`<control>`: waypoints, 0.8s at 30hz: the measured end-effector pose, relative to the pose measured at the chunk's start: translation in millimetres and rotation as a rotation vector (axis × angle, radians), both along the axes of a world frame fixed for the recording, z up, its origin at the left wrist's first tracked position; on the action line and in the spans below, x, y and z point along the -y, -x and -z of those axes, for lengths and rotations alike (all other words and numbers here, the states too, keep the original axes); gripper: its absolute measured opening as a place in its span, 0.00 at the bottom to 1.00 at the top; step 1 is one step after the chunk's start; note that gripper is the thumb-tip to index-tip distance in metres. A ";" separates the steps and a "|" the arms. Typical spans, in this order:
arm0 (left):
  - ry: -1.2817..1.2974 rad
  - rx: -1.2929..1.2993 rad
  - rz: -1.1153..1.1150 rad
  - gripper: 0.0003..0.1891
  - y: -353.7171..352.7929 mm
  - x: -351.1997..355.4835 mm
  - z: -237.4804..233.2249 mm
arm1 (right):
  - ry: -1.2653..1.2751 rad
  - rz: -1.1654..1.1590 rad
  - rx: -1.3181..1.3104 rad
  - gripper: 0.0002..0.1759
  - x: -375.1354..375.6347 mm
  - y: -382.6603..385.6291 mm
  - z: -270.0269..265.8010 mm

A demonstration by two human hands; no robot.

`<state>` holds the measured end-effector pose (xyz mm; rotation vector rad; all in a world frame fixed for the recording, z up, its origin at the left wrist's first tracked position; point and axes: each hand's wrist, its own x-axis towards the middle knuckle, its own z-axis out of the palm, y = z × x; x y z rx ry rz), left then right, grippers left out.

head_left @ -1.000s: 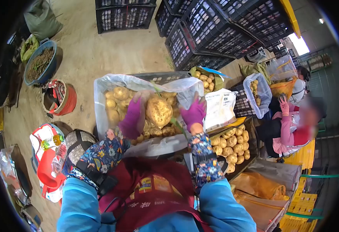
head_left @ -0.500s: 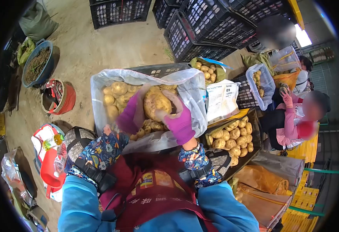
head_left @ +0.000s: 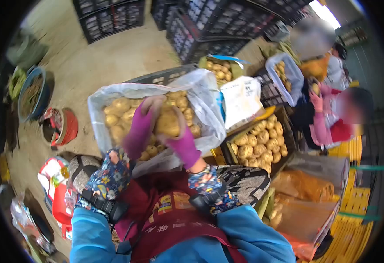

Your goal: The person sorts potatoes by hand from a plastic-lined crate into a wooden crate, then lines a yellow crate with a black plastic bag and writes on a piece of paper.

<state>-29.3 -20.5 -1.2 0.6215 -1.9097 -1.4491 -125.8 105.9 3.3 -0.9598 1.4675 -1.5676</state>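
Between my two gloved hands is a large potato (head_left: pixel 167 122), raised over a crate lined with a white plastic bag (head_left: pixel 211 122). My left hand (head_left: pixel 142 123), in a purple glove, closes on the potato's left side. My right hand (head_left: pixel 184 142), gloved alike, grips it from the right and below. Underneath lie many potatoes (head_left: pixel 121 105) inside the liner. Motion blur softens the fingers and the held potato.
At right stands a dark crate of potatoes (head_left: pixel 260 147), with a printed white sheet (head_left: pixel 242 103) behind it. Black crates (head_left: pixel 205 35) are stacked at the back. A red bucket (head_left: pixel 64 127) and blue basin (head_left: pixel 33 94) sit left. A co-worker in pink sleeves (head_left: pixel 319 122) sits far right.
The whole view has shifted, so the crate and my hands appear further left. The potato stays held in both hands, and appears slightly turned. The co-worker's hand has moved a little.
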 end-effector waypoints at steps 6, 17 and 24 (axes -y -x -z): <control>0.430 0.249 0.186 0.26 1.4 2.5 29.7 | 0.058 0.068 -0.154 0.51 -27.3 12.4 9.6; -0.633 -0.006 0.017 0.26 1.6 -5.1 -20.5 | -0.130 1.319 0.370 0.40 -219.2 227.9 84.3; -0.714 -0.033 -0.034 0.27 -5.7 2.2 -21.4 | -0.510 1.065 -0.033 0.34 -273.6 284.0 130.5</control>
